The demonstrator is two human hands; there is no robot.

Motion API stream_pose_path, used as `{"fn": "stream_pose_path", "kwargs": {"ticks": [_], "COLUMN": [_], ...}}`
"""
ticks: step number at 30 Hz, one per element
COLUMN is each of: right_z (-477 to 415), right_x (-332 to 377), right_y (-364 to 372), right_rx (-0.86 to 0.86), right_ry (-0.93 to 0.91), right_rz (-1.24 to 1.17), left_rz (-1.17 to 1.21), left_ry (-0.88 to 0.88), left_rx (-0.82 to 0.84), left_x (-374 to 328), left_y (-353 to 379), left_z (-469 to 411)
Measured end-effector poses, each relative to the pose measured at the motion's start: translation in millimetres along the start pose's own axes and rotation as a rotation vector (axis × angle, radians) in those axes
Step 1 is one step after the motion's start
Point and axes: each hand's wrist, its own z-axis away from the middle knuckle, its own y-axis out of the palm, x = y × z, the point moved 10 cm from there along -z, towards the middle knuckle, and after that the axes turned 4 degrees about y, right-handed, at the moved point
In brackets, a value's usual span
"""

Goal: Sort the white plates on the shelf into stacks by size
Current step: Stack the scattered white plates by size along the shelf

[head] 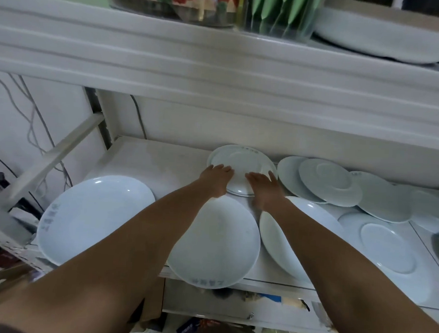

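Forearms (133, 238) span front plates (214, 242); left grip (215, 177), right grip (263, 186) rest flat-fingered on rear plate (241, 160) beside bare shelf (157, 160).

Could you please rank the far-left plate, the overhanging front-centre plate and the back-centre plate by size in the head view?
1. far-left plate and overhanging front-centre plate: look alike.
2. back-centre plate, though farther away.
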Motion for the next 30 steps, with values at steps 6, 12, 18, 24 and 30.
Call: {"fn": "stream_pose_path", "kwargs": {"ticks": [6,12,18,24,30], "right_z": [7.9,18.3,39.9,58.8,80.0], "right_x": [7.4,15.3,16.6,9.0,3.3], "right_y": [-4.8,-8.7,-25.9,-47.9,-86.3], "right_rx": [-0.025,-0.123,-0.049,-0.169,-0.383], "right_ry": [0.013,-0.048,-0.029,0.076,0.150], "right_rz": [0.087,0.112,0.019,-0.109,-0.338], "left_rz": [-0.101,-0.184,-0.316,-0.316,-0.267], "left_ry": [0.071,0.140,0.163,0.123,0.136], "left_rx": [-0.091,-0.151,-0.169,-0.257,-0.386], "left_x": [-10.1,-20.5,-31.3,-40.7,-40.0], "left_y": [-9.9,-14.3,-12.6,-29.7,-71.9], "left_z": [4.3,19.7,36.7,54.6,76.8]}}
